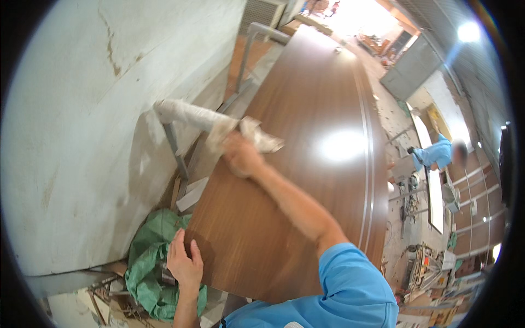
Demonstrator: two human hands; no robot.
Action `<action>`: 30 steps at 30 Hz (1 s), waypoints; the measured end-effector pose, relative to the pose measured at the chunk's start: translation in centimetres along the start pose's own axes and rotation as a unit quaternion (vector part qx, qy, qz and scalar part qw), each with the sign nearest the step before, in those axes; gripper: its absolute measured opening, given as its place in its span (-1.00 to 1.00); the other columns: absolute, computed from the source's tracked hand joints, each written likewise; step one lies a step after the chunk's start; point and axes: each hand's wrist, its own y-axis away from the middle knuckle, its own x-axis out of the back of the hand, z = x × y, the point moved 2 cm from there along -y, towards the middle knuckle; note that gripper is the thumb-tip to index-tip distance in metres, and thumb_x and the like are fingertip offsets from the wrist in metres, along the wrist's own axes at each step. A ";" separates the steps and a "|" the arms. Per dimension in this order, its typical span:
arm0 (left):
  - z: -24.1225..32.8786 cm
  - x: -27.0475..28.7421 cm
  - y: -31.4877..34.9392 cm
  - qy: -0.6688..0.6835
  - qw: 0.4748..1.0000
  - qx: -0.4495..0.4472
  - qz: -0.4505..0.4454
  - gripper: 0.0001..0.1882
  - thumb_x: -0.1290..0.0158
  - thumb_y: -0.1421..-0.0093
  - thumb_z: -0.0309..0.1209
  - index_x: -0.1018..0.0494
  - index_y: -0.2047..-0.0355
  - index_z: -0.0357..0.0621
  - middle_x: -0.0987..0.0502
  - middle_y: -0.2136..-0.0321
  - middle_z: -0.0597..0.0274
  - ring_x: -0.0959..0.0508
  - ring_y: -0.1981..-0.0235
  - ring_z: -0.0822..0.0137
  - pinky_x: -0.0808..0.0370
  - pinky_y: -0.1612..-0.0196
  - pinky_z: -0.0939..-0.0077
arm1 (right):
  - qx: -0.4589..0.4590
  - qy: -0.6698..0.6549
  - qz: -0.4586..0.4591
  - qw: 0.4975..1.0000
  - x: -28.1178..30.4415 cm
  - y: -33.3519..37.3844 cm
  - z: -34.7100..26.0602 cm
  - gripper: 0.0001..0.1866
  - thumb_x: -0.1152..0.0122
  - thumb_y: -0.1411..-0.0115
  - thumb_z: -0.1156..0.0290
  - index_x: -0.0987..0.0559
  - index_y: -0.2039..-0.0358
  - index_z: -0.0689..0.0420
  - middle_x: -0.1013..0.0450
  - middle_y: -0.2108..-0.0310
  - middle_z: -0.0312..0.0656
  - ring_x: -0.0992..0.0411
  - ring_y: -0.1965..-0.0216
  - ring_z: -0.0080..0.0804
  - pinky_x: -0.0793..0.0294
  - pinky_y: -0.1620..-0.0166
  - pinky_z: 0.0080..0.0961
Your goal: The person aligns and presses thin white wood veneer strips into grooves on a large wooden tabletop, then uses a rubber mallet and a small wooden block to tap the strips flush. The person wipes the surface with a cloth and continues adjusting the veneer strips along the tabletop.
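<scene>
A long brown wood-grain panel [290, 180], like a door leaf, stretches away from me, with two pale parallel lines along its right side. My right hand [242, 156] presses a crumpled off-white cloth [261, 136] onto the panel near its left edge. The hand is slightly blurred, its fingers closed round the cloth. At the panel's near left corner is my left hand [185, 259], fingers stretched out and thumb apart, holding nothing. It lies at the edge; whether it rests on the panel I cannot tell.
Beside the panel's left edge juts a support arm [188, 113] wrapped in pale material, close to a white wall [109, 136]. A green sack [147, 262] sits below my left hand. To the right, a person in blue [437, 153] stands by a long white panel [435, 199].
</scene>
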 end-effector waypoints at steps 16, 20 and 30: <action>3.8 -1.8 6.5 0.074 0.983 -0.146 -0.087 -0.38 0.06 -0.46 -0.24 -0.15 -0.42 -0.31 -0.13 -0.46 -0.13 -0.02 -0.51 -0.17 0.03 -0.50 -0.01 | -0.192 0.080 0.036 0.978 10.1 29.9 -14.1 -0.57 -0.23 -0.19 0.40 -0.56 -0.10 0.08 -0.43 -0.25 0.06 -0.26 -0.38 0.06 -0.27 -0.36 0.01; 10.2 -4.9 12.7 0.121 0.931 -0.222 -0.265 -0.27 -0.08 -0.36 -0.31 -0.10 -0.44 -0.33 -0.12 -0.45 -0.20 -0.02 -0.51 -0.17 0.06 -0.51 0.03 | -0.354 0.167 0.119 0.912 17.5 39.1 -6.6 -0.58 -0.22 -0.22 0.39 -0.60 -0.12 -0.01 -0.46 -0.21 0.08 -0.30 -0.36 0.06 -0.29 -0.33 0.03; 24.8 -13.1 19.6 0.268 0.858 -0.219 -0.380 -0.14 -0.09 -0.36 -0.25 0.08 -0.49 -0.36 0.04 -0.50 -0.22 0.04 -0.53 -0.08 0.09 -0.52 0.15 | -0.271 0.019 0.133 0.953 19.8 50.0 -12.6 -0.66 -0.19 -0.15 0.48 -0.63 0.03 0.04 -0.43 -0.25 0.05 -0.32 -0.34 0.05 -0.18 -0.37 0.05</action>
